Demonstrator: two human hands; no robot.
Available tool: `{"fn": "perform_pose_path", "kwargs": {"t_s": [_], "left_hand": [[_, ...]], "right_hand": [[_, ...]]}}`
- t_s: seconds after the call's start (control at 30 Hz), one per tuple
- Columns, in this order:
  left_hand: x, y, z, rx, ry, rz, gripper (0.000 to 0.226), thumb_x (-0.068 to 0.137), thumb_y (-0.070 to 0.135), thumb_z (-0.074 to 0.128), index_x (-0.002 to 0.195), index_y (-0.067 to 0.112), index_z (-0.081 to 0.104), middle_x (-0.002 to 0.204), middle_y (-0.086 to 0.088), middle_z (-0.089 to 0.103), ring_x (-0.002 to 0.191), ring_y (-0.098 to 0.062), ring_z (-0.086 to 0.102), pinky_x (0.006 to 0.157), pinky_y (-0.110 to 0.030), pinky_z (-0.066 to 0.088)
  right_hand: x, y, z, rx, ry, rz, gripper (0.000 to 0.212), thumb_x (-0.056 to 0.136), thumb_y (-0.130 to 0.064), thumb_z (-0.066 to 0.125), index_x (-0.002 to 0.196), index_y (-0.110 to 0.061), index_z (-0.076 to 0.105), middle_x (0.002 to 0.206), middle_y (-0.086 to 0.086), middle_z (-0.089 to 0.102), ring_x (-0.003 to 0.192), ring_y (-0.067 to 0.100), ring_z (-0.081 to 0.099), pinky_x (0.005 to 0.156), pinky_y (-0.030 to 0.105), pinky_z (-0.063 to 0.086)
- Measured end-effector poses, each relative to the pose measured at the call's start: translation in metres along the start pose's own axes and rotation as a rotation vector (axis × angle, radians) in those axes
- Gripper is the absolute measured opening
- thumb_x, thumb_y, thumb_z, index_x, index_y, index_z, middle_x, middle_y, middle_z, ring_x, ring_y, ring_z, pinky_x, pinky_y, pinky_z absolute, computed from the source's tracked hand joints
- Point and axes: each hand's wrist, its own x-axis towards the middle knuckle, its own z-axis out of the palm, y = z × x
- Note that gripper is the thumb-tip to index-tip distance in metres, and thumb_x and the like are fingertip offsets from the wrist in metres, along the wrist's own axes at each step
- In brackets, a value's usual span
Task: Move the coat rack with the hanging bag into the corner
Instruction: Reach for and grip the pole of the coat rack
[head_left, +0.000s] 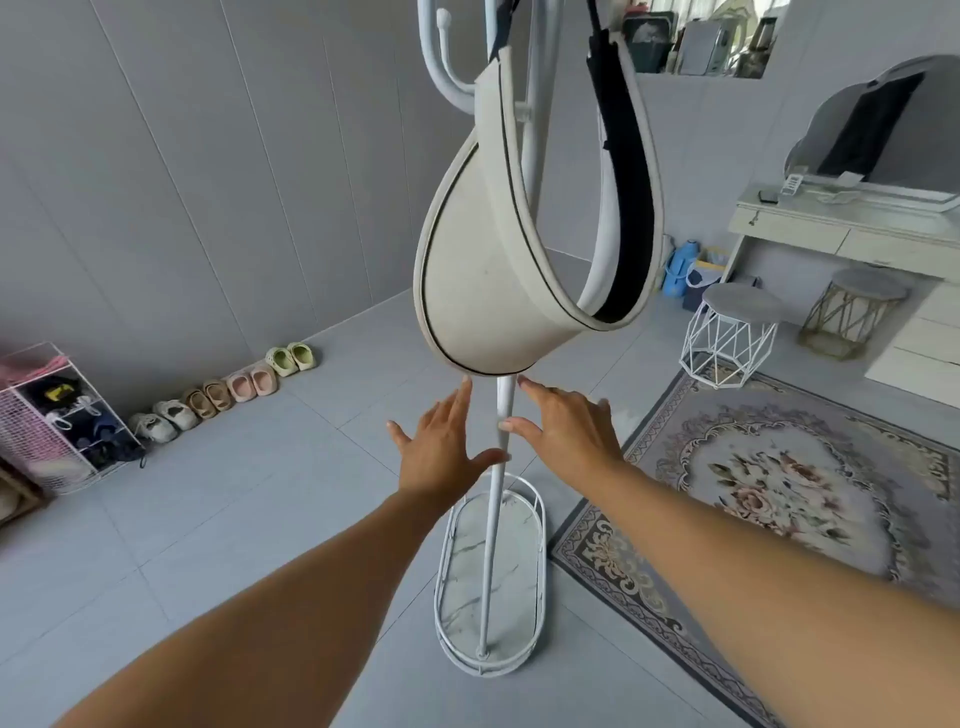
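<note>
- Both bare arms reach forward, one on each side of the white coat rack (492, 530), which stands on the grey tiled floor (218, 519) in the middle of the room.
- The left hand (444, 441) is spread wide, fingers apart, palm turned toward the pole; its thumb tip sits right at the pole, though real contact is hard to judge.
- The right hand (563, 428) is open too, fingers loosely extended; its thumb lies against the pole a little higher than the left thumb.
- Neither hand is wrapped round the pole; nothing is clasped.
- The cream bag (483, 270) with dark lining hangs from the upper hooks by a dark strap, its bottom just above both sets of fingertips.
- The pole rises from an oval marble-look base (491, 577) ringed by a low white wire rail.
- A patterned rug (779, 483) lies just right of the base, its corner close to the rail.
- On the left, a row of shoes (223, 395) lines the wall beside a pink wire shelf (47, 421).
- On the right stand a white wire stool (730, 332), a gold wire stool (852, 312) and a dressing table (841, 228) with a mirror (878, 124).
- The far corner of the grey panelled walls shows behind the bag.
</note>
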Motion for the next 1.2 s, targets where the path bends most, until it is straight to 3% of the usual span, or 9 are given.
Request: {"fn": "perform_pose_path", "kwargs": {"t_s": [0.13,0.3,0.43,0.6,0.83,0.93,1.0,1.1,1.2], "left_hand": [[0.008,0.001,0.013,-0.065,-0.017,0.0,0.083,0.087,0.052,0.064,0.155,0.028,0.023,0.15,-0.001,0.049,0.138,-0.023,0.044,0.115,-0.057,0.029],[0.015,0.005,0.033,-0.223,0.002,-0.029,0.051,0.085,0.036,0.072,0.133,0.025,0.06,0.127,0.003,0.069,0.119,-0.021,0.061,0.106,-0.044,0.042],[0.02,0.005,0.046,-0.318,0.006,-0.061,0.027,0.084,0.026,0.073,0.112,0.021,0.073,0.114,0.0,0.074,0.108,-0.022,0.066,0.095,-0.04,0.049],[0.028,-0.001,0.058,-0.42,-0.031,-0.085,0.011,0.084,0.014,0.072,0.09,0.008,0.065,0.095,-0.01,0.075,0.092,-0.03,0.069,0.079,-0.038,0.055],[0.044,-0.007,0.067,-0.489,-0.078,-0.01,0.014,0.091,0.01,0.064,0.104,0.004,0.063,0.093,-0.016,0.07,0.088,-0.032,0.064,0.077,-0.037,0.052],[0.054,-0.011,0.068,-0.526,-0.075,-0.02,0.002,0.089,0.008,0.065,0.091,0.008,0.065,0.083,-0.01,0.066,0.078,-0.027,0.061,0.064,-0.026,0.044],[0.061,-0.014,0.069,-0.527,-0.058,-0.024,0.009,0.088,0.006,0.065,0.084,0.014,0.062,0.074,-0.002,0.06,0.071,-0.022,0.055,0.057,-0.019,0.037],[0.073,-0.018,0.07,-0.534,-0.037,-0.042,0.008,0.088,0.007,0.066,0.083,0.013,0.063,0.074,-0.001,0.06,0.071,-0.021,0.057,0.058,-0.022,0.041],[0.086,-0.02,0.073,-0.548,-0.013,-0.052,0.004,0.088,0.007,0.066,0.09,0.008,0.068,0.08,-0.004,0.066,0.079,-0.027,0.065,0.073,-0.033,0.054]], "right_hand": [[0.007,0.0,0.01,0.125,0.143,-0.018,0.049,0.092,-0.046,0.062,0.132,-0.018,0.059,0.129,0.001,0.069,0.117,0.026,0.062,0.091,0.037,0.05],[0.016,0.001,0.024,0.248,0.26,0.01,0.032,0.086,-0.039,0.073,0.109,-0.017,0.068,0.114,-0.003,0.073,0.107,0.021,0.062,0.084,0.037,0.052],[0.025,0.004,0.031,0.307,0.3,0.005,0.026,0.082,-0.032,0.078,0.099,-0.016,0.067,0.103,-0.003,0.075,0.097,0.02,0.067,0.075,0.027,0.046],[0.032,0.006,0.038,0.373,0.244,-0.035,0.029,0.083,-0.022,0.078,0.104,-0.013,0.061,0.093,0.0,0.076,0.085,0.021,0.072,0.079,0.04,0.06],[0.045,0.006,0.053,0.482,0.267,-0.038,0.017,0.088,-0.011,0.069,0.099,-0.002,0.059,0.099,0.011,0.069,0.088,0.027,0.067,0.08,0.05,0.06],[0.055,0.003,0.056,0.547,0.247,-0.01,0.02,0.089,-0.009,0.067,0.105,-0.001,0.059,0.101,0.014,0.067,0.092,0.031,0.067,0.08,0.052,0.061],[0.062,0.001,0.058,0.571,0.235,-0.002,0.021,0.09,-0.009,0.066,0.108,-0.002,0.058,0.101,0.015,0.068,0.094,0.032,0.067,0.082,0.053,0.061],[0.075,-0.002,0.059,0.591,0.217,0.002,0.022,0.091,-0.01,0.064,0.111,-0.003,0.057,0.103,0.017,0.069,0.096,0.032,0.067,0.083,0.053,0.06],[0.089,0.0,0.059,0.593,0.21,-0.001,0.025,0.091,-0.011,0.064,0.115,-0.003,0.057,0.105,0.019,0.069,0.098,0.033,0.066,0.085,0.054,0.06]]}}
